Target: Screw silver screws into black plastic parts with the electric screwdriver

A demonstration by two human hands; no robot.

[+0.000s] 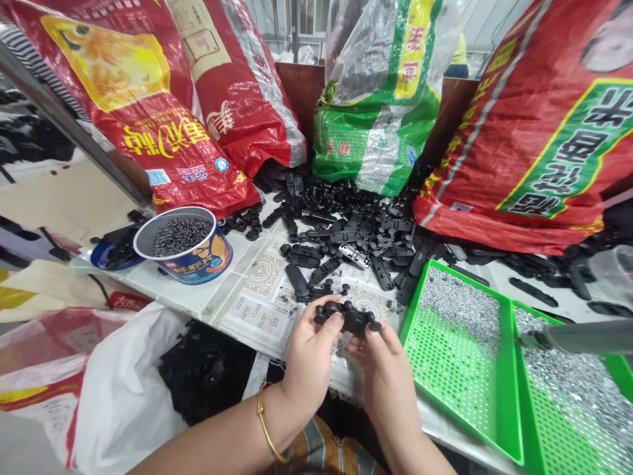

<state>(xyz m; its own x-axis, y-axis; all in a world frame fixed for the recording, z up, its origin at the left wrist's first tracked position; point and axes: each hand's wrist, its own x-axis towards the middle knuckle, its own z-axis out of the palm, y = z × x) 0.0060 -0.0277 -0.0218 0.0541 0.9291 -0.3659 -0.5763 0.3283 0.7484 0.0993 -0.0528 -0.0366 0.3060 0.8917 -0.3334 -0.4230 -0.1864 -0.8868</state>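
Between my two hands is a black plastic part [353, 319] with small round knobs along it, held above the table's near edge. My left hand [316, 343] grips its left end, thumb on top. My right hand [383, 359] pinches the right end between thumb and fingers. Just beyond lies a loose heap of long black plastic pieces [341, 231], with a few small round black pieces [329, 288] near my fingertips. The underside of the held part is hidden by my fingers.
Green perforated trays [512, 369] of small silvery pieces stand on the right, a grey tool [578, 336] reaching over one. A blue tub [208, 260] of small dark pieces sits left. Printed sacks [376, 142] line the back. An open white sack [123, 389] with black pieces is lower left.
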